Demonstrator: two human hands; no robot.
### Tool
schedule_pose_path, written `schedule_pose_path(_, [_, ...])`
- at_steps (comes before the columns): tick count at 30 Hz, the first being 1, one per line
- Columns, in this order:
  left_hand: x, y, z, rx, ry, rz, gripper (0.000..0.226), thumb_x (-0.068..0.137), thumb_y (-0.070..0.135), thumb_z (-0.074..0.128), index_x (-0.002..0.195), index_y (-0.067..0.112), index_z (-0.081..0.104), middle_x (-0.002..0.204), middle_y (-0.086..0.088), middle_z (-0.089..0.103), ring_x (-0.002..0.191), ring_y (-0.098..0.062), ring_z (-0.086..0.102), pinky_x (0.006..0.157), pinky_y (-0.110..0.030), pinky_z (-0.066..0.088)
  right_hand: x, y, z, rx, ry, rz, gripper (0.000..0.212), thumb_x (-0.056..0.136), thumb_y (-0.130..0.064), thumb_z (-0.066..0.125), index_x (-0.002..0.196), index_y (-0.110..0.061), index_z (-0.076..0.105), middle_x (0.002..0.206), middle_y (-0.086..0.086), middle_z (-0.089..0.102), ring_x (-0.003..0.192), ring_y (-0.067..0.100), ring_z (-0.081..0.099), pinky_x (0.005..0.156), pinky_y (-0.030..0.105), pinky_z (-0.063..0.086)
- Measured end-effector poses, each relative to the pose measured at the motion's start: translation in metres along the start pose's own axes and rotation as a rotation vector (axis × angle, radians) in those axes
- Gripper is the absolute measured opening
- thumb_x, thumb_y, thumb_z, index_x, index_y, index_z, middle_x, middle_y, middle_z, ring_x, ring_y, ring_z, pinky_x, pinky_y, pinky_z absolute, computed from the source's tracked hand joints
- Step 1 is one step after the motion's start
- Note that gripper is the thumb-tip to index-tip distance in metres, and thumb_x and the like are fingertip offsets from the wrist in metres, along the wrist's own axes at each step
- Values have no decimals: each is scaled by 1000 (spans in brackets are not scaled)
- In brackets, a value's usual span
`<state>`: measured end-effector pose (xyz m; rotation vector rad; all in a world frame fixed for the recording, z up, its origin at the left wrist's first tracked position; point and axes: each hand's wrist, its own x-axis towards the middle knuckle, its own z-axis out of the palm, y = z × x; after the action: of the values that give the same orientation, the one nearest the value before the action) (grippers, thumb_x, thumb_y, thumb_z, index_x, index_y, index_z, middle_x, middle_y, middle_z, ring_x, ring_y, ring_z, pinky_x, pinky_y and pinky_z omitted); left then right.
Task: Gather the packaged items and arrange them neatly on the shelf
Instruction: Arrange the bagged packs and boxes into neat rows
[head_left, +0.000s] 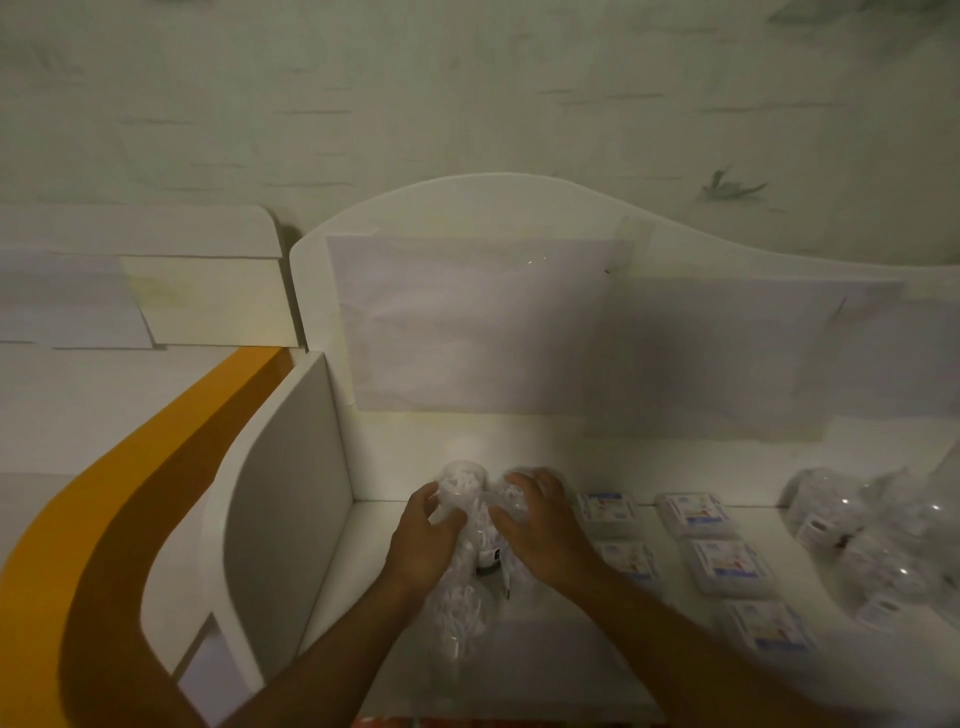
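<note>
Clear plastic packets of small white pieces (470, 525) lie on the white shelf (561, 618), long axis running away from me. My left hand (423, 540) curls round their left side; my right hand (540, 525) presses loosely spread fingers on top. Flat labelled boxes (701, 514) sit just right.
</note>
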<state>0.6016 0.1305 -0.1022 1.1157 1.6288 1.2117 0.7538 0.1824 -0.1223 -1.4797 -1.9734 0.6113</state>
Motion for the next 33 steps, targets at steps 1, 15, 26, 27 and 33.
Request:
schedule_pose_path(1, [-2, -1, 4, -8, -1, 2, 44, 95, 27, 54, 137, 27, 41, 138, 1, 51, 115, -19, 55, 100, -43, 49, -1, 1, -2, -4, -1, -2, 50, 93, -46, 56, 137, -24, 46, 148, 0, 33, 134, 19, 36, 112, 30, 31])
schedule_pose_path(15, [-9, 3, 45, -63, 44, 23, 48, 99, 21, 49, 143, 20, 31, 143, -5, 42, 115, -19, 47, 100, -37, 43, -4, 21, -24, -49, -5, 19, 50, 95, -47, 50, 139, -25, 45, 150, -1, 32, 133, 21, 40, 110, 36, 37])
schedule_pose_path(26, [4, -1, 26, 142, 98, 290, 44, 97, 32, 47, 139, 21, 40, 142, -3, 44, 129, -20, 46, 108, -43, 41, -14, 12, -51, -227, -42, -60, 59, 92, -56, 49, 143, -28, 39, 157, -4, 25, 143, 22, 26, 114, 37, 27])
schedule_pose_path(27, [7, 0, 19, 269, 60, 418, 48, 94, 35, 44, 139, 22, 42, 142, -1, 45, 130, -17, 44, 109, -43, 40, -15, 9, -54, -262, -38, -104, 60, 90, -58, 48, 142, -28, 43, 154, -5, 31, 142, 21, 27, 114, 37, 28])
schedule_pose_path(33, [25, 29, -5, 1190, -308, 560, 71, 91, 21, 49, 151, 35, 14, 161, -3, 9, 133, -31, 42, 105, -42, 40, -12, -11, -66, -457, -134, -311, 68, 79, -59, 40, 140, -30, 45, 152, -5, 36, 142, 23, 26, 113, 45, 22])
